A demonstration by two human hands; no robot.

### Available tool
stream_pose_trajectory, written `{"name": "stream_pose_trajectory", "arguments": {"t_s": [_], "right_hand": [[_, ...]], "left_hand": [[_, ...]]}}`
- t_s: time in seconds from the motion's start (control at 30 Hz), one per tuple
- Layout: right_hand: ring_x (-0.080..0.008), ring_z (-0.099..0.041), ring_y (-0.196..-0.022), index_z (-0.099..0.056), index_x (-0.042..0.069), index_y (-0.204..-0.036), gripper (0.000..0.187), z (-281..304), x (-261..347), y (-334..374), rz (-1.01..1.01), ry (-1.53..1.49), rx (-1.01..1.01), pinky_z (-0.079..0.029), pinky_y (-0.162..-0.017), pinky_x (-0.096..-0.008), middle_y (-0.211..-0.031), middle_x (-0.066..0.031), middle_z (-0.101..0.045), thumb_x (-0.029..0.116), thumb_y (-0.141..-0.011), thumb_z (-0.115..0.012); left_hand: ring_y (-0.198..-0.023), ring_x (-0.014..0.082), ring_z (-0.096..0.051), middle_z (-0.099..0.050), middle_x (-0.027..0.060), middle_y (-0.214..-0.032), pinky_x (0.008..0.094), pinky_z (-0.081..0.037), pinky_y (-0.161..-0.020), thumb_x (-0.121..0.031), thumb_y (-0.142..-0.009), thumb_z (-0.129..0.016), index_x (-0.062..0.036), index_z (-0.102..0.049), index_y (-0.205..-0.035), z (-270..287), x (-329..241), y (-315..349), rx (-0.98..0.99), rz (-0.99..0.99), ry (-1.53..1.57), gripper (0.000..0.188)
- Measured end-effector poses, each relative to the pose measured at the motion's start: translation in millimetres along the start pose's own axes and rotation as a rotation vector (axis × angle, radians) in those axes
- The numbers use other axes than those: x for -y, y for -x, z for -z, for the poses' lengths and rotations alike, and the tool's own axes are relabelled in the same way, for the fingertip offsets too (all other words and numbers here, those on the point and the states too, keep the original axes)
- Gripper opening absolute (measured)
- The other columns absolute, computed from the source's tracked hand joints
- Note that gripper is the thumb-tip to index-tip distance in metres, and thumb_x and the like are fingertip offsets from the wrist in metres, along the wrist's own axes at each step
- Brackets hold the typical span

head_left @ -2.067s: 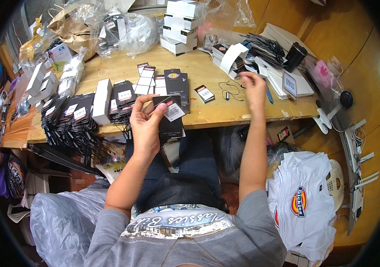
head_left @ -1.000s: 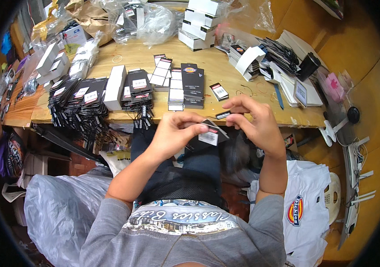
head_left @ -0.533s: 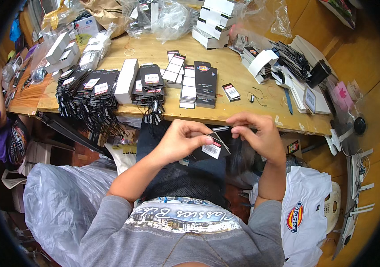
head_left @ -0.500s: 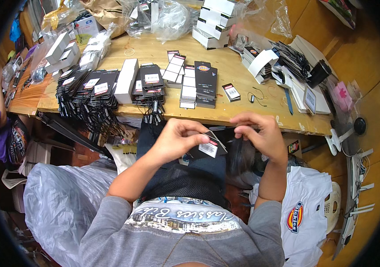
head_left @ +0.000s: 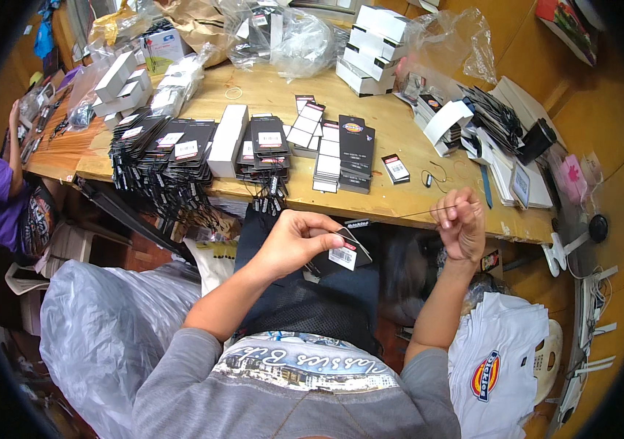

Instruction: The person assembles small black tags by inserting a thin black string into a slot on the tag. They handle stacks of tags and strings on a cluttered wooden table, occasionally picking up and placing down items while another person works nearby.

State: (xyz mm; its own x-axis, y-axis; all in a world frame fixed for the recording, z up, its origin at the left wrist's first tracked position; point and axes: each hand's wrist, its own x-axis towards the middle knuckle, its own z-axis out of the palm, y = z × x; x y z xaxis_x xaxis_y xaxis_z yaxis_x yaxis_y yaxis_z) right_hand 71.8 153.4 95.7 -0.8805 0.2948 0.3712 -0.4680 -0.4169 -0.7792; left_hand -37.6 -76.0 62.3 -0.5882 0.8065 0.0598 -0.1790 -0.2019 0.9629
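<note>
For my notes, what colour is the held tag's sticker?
White sticker with red top edge, head view.

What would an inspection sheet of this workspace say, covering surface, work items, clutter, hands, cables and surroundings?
Surface: wooden table, bare in patches.
Work items: black tag with white label; dark cord stretched toward it, attachment unclear.
Clutter: black tag piles, stacked white boxes, clear plastic bags.
Hands: left hand pinches the tag; right hand pinches the cord.
Cables: pale cables beyond the table's right end.
Surroundings: white shirts at right, grey plastic bag at left, another person far left.
</note>
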Motion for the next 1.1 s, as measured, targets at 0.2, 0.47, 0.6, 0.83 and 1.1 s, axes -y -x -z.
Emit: {"name": "stream_pose_trajectory", "arguments": {"t_s": [0.2, 0.47, 0.6, 0.83, 1.1], "right_hand": [[-0.0110, -0.044, -0.065, -0.043, 0.010, -0.073, 0.019, -47, -19, -14, 0.074, -0.505, -0.069, -0.036, -0.066, -0.0284, -0.073, -0.0028, -0.045, 0.021, -0.075, -0.058], [-0.0039, -0.044, -0.052, -0.048, 0.002, -0.072, 0.011, -54, -30, 14, 0.069, 0.407, -0.054, -0.036, -0.045, -0.0147, -0.083, -0.0059, -0.048, 0.003, -0.071, -0.059], [-0.0065, -0.049, -0.067, -0.052, -0.001, -0.073, 0.009, -75, -63, 10, 0.069, 0.494, 0.037, -0.040, -0.059, -0.0163, -0.092, -0.0068, -0.049, -0.005, -0.069, -0.058], [-0.0058, -0.048, -0.061, -0.050, 0.000, -0.073, 0.007, -68, -78, 8, 0.017, 0.395, -0.079, -0.039, -0.054, -0.0159, -0.078, -0.0042, -0.053, -0.001, -0.073, -0.057], [-0.0064, -0.048, -0.050, -0.051, 0.000, -0.074, 0.005, -57, -60, 12, 0.178, 0.439, -0.299, -0.038, -0.045, -0.0159, -0.068, -0.0077, -0.057, 0.001, -0.074, -0.056]], "left_hand": [[-0.064, 0.0054, -0.053, -0.060, 0.0070, -0.075, 0.0163, -0.041, -0.054, -0.002, -0.073, -0.058, 0.0059, -0.057, -0.084, -2, 6, -3, -0.019, -0.012, 0.004, 0.014], [-0.085, 0.0108, -0.050, -0.043, 0.0099, -0.107, 0.0242, -0.043, -0.073, 0.001, -0.075, -0.051, -0.0051, -0.036, -0.069, -7, -6, -8, -0.254, -0.399, 0.206, 0.017], [-0.092, 0.0134, -0.047, -0.043, 0.0099, -0.105, 0.0253, -0.040, -0.078, -0.001, -0.077, -0.051, -0.0020, -0.042, -0.070, -20, -1, -13, -0.210, -0.487, 0.245, 0.011], [-0.098, 0.0146, -0.045, -0.047, 0.0130, -0.106, 0.0269, -0.037, -0.082, -0.005, -0.082, -0.042, -0.0048, -0.033, -0.096, -17, 15, -7, -0.001, -0.345, 0.334, 0.017], [-0.079, 0.0191, -0.056, -0.054, 0.0168, -0.091, 0.0256, -0.046, -0.067, -0.001, -0.081, -0.043, -0.0088, -0.023, -0.098, -14, 7, -6, -0.181, -0.307, 0.276, 0.028]]}}
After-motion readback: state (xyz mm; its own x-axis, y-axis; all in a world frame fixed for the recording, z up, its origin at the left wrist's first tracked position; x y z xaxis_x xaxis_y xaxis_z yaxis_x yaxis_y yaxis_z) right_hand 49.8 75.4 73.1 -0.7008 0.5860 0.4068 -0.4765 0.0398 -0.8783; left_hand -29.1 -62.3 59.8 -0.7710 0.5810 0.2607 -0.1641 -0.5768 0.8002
